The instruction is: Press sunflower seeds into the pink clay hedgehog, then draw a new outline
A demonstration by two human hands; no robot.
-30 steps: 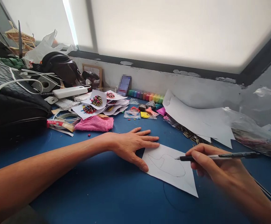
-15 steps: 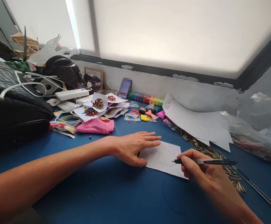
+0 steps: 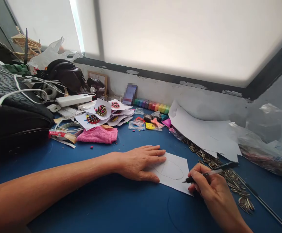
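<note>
A small white sheet of paper (image 3: 173, 187) lies on the blue table, with a thin rounded outline drawn on it. Spread flat over its left part is my left hand (image 3: 143, 163), palm down, covering some of the drawing. My right hand (image 3: 210, 186) grips a black and clear pen (image 3: 215, 171) between thumb and fingers. The pen's tip hovers at or just above the paper, right of and below the outline; whether it touches I cannot tell. Striped sunflower seeds (image 3: 236, 186) are heaped beyond and beside my right hand.
Large white sheets (image 3: 201, 129) lean at the back right beside a clear plastic bag (image 3: 272, 142). A thin rod (image 3: 264, 199) lies at right. Small clay packets (image 3: 150, 125), seed-decorated papers (image 3: 100, 111), a pink cloth (image 3: 98, 135) and a black bag (image 3: 16, 116) fill the back and left.
The pen tip has moved off the outline, down and slightly right, and the pen is tilted more steeply. The outline's right end now looks rounded. My left hand stays on the paper.
</note>
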